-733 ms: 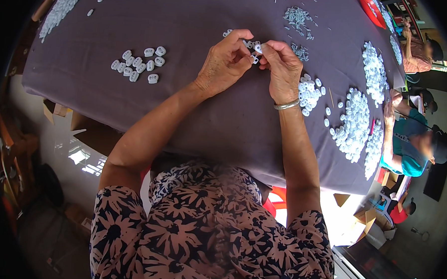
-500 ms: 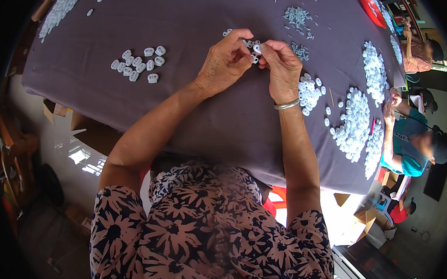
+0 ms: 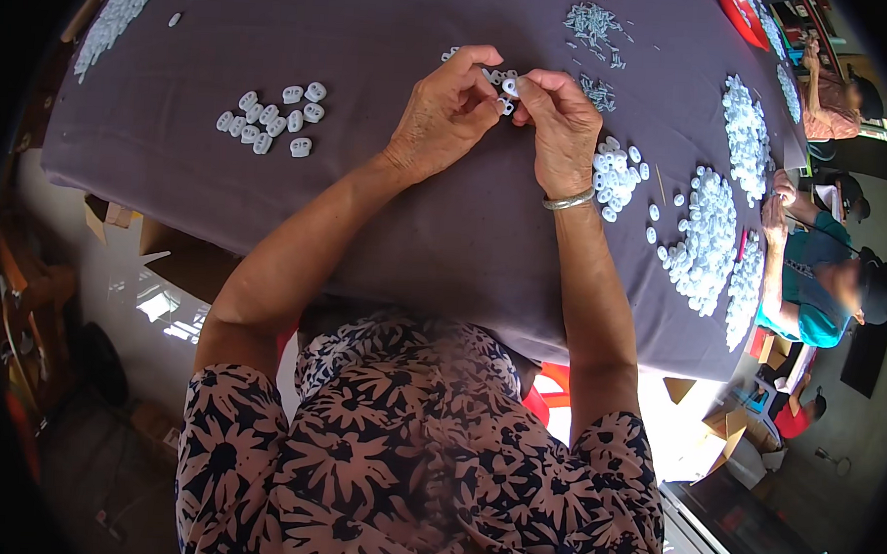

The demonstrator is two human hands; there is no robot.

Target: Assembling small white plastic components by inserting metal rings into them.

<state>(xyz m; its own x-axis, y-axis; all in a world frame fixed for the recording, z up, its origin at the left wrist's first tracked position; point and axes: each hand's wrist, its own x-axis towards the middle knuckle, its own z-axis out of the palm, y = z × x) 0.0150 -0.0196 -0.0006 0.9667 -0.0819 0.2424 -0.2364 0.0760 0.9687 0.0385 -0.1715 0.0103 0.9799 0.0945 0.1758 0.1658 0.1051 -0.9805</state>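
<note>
Head view: hands close together over dark cloth, right pinching a white piece, left's grip unclear

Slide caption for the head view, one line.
Right hand pinches a small white piece beside the left hand, above a dark tablecloth bearing piles of white parts.

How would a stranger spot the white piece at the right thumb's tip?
On the dark-covered table, find the right hand, beyond the silvery bracelet. Pinched at its thumb tip is a small white piece with a dark centre. It sits higher in the picture than its neighbour, beside the left hand.
</note>
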